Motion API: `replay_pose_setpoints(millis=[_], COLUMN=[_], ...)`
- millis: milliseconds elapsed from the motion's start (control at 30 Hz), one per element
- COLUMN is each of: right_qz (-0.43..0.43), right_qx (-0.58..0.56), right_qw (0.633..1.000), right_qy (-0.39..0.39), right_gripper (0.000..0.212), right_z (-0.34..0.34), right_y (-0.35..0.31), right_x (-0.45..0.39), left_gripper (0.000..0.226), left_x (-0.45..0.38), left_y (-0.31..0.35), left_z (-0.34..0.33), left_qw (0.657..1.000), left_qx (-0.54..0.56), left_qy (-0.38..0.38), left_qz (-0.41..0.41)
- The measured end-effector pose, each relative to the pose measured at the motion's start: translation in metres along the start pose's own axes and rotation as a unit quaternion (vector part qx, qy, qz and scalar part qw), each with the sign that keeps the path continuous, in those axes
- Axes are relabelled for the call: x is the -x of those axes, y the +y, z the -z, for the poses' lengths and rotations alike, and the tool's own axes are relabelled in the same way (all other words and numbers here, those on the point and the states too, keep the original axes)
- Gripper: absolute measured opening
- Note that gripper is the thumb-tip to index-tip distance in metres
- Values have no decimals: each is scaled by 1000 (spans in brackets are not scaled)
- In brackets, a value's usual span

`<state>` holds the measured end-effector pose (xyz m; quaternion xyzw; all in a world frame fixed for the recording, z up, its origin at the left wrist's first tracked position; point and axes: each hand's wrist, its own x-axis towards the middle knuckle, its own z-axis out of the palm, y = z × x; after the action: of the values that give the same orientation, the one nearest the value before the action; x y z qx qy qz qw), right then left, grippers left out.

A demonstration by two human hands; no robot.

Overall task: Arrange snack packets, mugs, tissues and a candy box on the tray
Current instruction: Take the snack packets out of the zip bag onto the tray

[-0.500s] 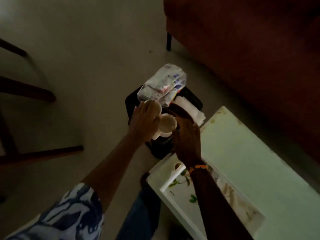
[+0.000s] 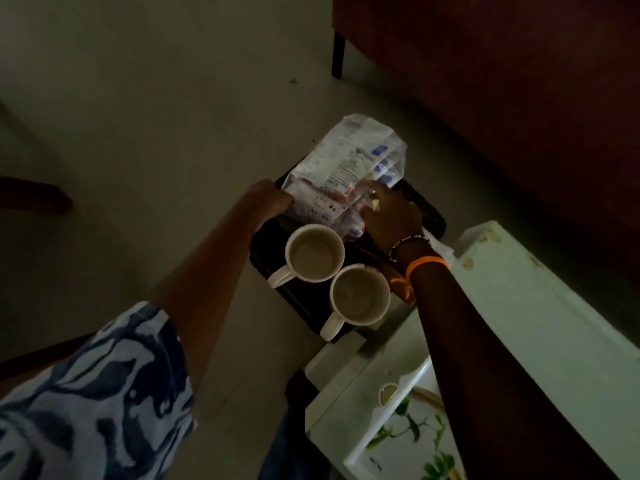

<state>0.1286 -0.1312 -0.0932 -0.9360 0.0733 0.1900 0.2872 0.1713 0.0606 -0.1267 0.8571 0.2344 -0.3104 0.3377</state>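
Note:
A dark tray (image 2: 431,216) sits low beside the white table. Two white mugs stand on its near part, one (image 2: 314,252) to the left and one (image 2: 359,294) nearer me, handles pointing toward me. A crinkled white snack packet (image 2: 349,161) with blue print lies across the tray's far end. My left hand (image 2: 268,199) grips the packet's left corner. My right hand (image 2: 391,216) holds its near right edge, with something small and yellow at the fingers. White tissues (image 2: 441,247) peek out behind my right wrist.
A white table (image 2: 540,306) with a leaf-printed panel stands at the right. A dark red sofa (image 2: 502,81) with a black leg fills the upper right. Dark wooden chair legs (image 2: 31,197) show at the left. The floor is pale.
Both hands have left the mugs and moved farther out to the snack packet. The mugs now stand uncovered on the tray. The view has come closer.

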Motion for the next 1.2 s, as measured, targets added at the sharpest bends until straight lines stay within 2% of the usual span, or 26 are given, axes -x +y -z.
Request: replay_pose_setpoints(millis=[100,233,333,400,600,733,800,900,1000,1100,1200], right_qz=[-9,-27,-19,-17,-11,-9,2,31,57,41,9], right_qx=[-75,-167,-182,-185,-87,-45,-14,2,-62,-179,-356], right_qw=[997,985,983,981,994,997,998,999,995,981,932], right_qy=[-6,-10,-26,-46,-71,-66,-62,-12,46,62,70], right_gripper=[49,43,46,53,74,70,67,59,53,48,38], right_z=[-2,-1,-3,-7,-15,-16,-15,-11,-5,8,27], right_y=[-6,-8,-6,-4,5,10,9,3,-6,-23,-43], right_x=[-7,-8,-6,-3,4,3,4,5,8,14,21], left_gripper=[54,47,43,35,12,13,21,22,15,11,13], left_x=[-9,0,9,15,21,21,21,21,28,45,69], left_y=[0,5,4,3,1,3,4,5,14,32,54], left_z=[7,10,5,1,4,13,16,19,21,27,32], left_qw=[994,981,978,964,960,948,951,957,945,922,891], left_qx=[106,172,190,252,259,284,263,189,141,153,158], left_qy=[-26,-86,-85,-80,7,33,51,103,152,206,241], left_qz=[28,36,-5,-30,-103,-142,-152,-196,-254,-291,-350])
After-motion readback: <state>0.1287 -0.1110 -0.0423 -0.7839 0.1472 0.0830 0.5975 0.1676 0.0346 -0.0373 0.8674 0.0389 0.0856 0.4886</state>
